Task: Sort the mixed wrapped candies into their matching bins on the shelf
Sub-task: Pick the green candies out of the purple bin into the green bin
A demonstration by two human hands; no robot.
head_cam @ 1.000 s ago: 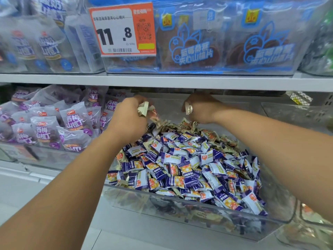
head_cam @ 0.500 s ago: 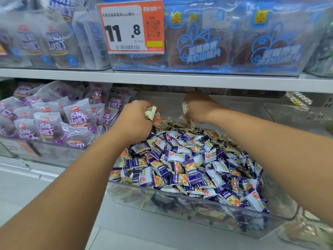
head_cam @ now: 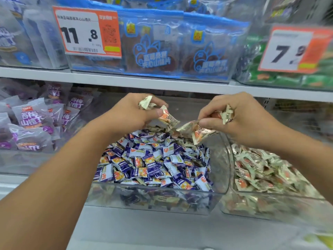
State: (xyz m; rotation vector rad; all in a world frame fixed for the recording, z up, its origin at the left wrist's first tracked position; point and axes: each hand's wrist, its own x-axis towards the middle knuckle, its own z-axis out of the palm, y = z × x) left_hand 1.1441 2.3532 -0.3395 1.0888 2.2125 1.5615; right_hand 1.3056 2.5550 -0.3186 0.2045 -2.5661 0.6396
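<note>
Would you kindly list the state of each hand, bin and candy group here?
Left hand: gripping cream-wrapped candies.
Right hand: pinching cream-wrapped candies, more in its grip.
Middle bin: heaped with purple candies, a few cream ones at the back.
Right bin: holding cream candies.

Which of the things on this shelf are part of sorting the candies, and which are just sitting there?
Part of the job:
- left hand and right hand, each holding gold-wrapped candies
- middle bin, mostly purple-wrapped candies
- right bin, gold ones

Just there:
- purple snack bags
- blue snack bags
- price tags
</note>
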